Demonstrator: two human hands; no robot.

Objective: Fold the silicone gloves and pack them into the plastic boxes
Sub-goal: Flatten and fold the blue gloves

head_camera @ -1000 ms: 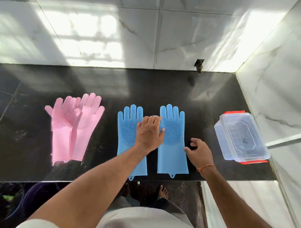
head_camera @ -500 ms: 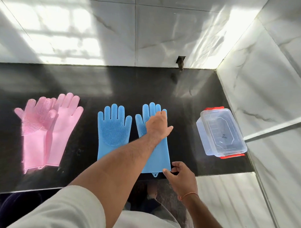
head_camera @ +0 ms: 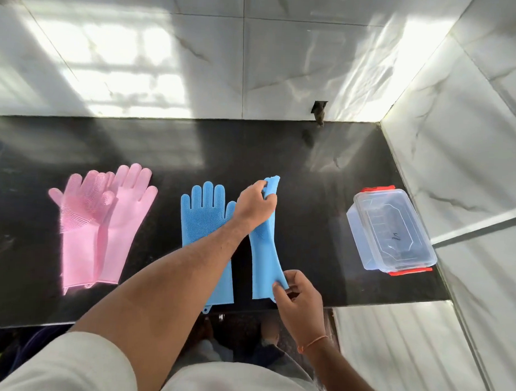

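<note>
While the left hand (head_camera: 255, 202) grips the right blue glove's (head_camera: 265, 248) fingers, the right hand (head_camera: 298, 299) pinches its cuff at the counter's (head_camera: 309, 197) front edge; bare counter separates it from the plastic box (head_camera: 391, 232).

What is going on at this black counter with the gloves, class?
A person is handling the right-hand blue glove: the left hand grips its finger end, the right hand pinches its cuff. The other blue glove and the pink pair lie flat. The plastic box sits closed, nothing packed yet.

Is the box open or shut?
Shut: the clear lid sits flat on the box, red clips at both ends. It appears empty.
</note>
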